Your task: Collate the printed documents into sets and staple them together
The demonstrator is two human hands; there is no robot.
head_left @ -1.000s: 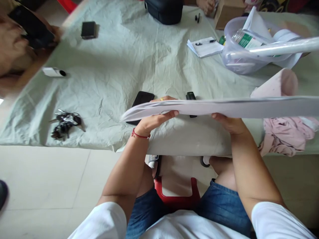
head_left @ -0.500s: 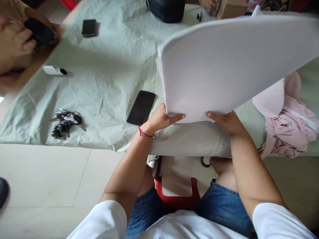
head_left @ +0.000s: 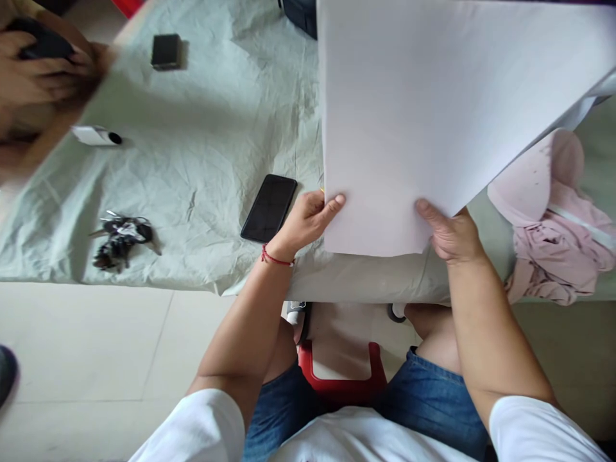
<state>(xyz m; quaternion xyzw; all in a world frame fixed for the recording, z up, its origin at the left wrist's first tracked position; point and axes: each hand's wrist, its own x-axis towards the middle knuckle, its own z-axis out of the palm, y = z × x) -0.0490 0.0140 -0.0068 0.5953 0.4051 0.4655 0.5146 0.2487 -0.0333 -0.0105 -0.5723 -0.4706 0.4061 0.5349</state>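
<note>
A large white sheet (head_left: pixel 394 128) is held up over the table, its near edge towards me and its far part running out at the top. Whether it is paper, foam or cloth I cannot tell. My left hand (head_left: pixel 310 221) grips its left edge, thumb on top and fingers hidden underneath. My right hand (head_left: pixel 452 234) holds the slanting right edge in the same way, thumb on the face. Beside my left wrist a black smartphone (head_left: pixel 269 208) lies on the table cover. Right of my right hand rests a heap of pink fabric (head_left: pixel 563 224) with a moulded cup shape.
A pale green cover (head_left: pixel 206 147) drapes the table. On its left lie a bunch of keys (head_left: pixel 122 239), a small white device (head_left: pixel 96 135) and a small dark box (head_left: pixel 166 51). A black case (head_left: pixel 301 16) is partly hidden. Another person's hands (head_left: pixel 43 77) hold a dark object.
The white sheet has tilted and flattened, its near edge coming closer to me, and now covers more of the black case. My hands have moved slightly apart along its edges.
</note>
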